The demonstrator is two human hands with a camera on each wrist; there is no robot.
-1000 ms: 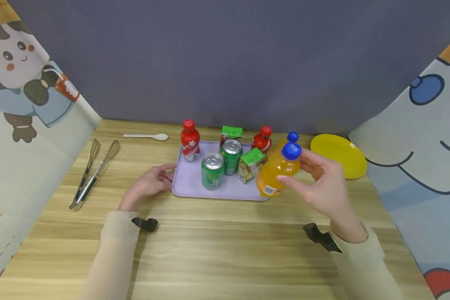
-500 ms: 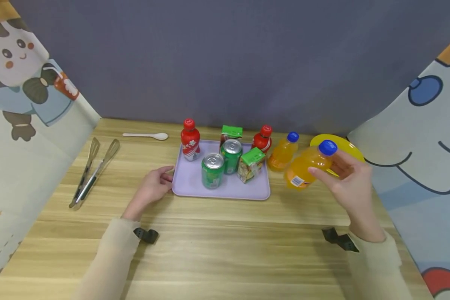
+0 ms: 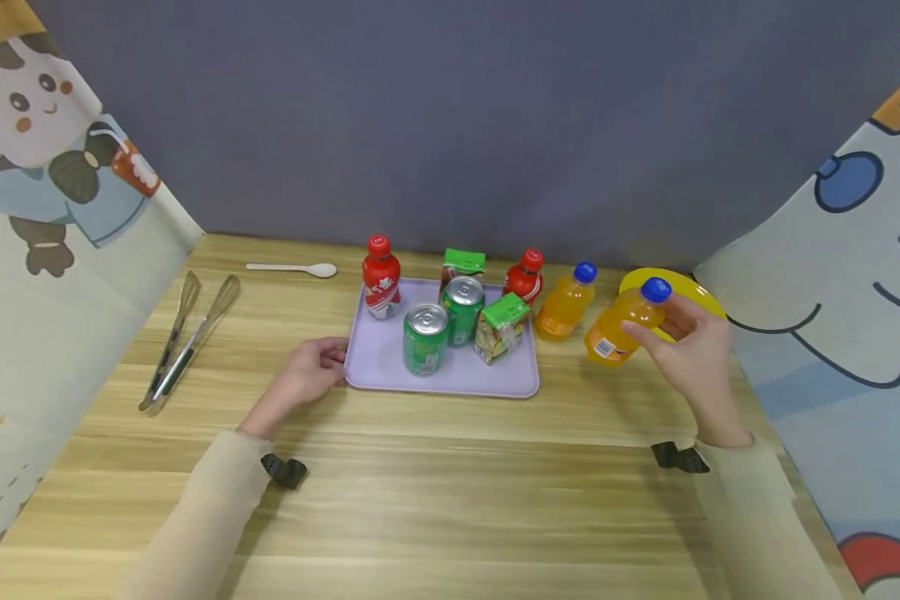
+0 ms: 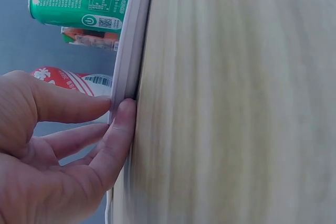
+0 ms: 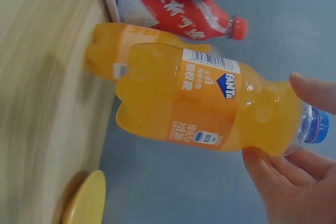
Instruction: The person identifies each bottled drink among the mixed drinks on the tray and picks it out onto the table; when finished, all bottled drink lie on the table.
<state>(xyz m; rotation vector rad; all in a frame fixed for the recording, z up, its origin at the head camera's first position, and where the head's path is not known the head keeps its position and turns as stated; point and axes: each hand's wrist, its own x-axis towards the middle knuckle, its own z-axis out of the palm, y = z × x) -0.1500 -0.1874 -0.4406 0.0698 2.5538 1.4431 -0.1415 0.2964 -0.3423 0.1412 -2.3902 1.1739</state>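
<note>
My right hand (image 3: 693, 354) pinches an orange bottle with a blue cap (image 3: 621, 327) near its top; the right wrist view shows this bottle (image 5: 184, 98) tilted, its base off the table. A second orange bottle (image 3: 566, 307) stands to its left, just outside the lilac tray (image 3: 375, 367). My left hand (image 3: 307, 375) grips the tray's left edge; in the left wrist view thumb and fingers of that hand (image 4: 68, 140) pinch the rim. Green cans (image 3: 425, 343), drink boxes (image 3: 501, 329) and a red bottle (image 3: 381, 279) stand on the tray; another red bottle (image 3: 523, 279) is at its back right.
A yellow plate (image 3: 690, 288) lies at the back right, partly behind my right hand. Metal tongs (image 3: 187, 346) lie at the left, and a white spoon (image 3: 292, 267) at the back left. A grey wall (image 3: 450, 125) rises behind the table (image 3: 450, 492).
My right hand has carried the orange bottle rightward, away from the tray and the other orange bottle, and most recently slightly lower. My left hand has stayed at the tray's edge.
</note>
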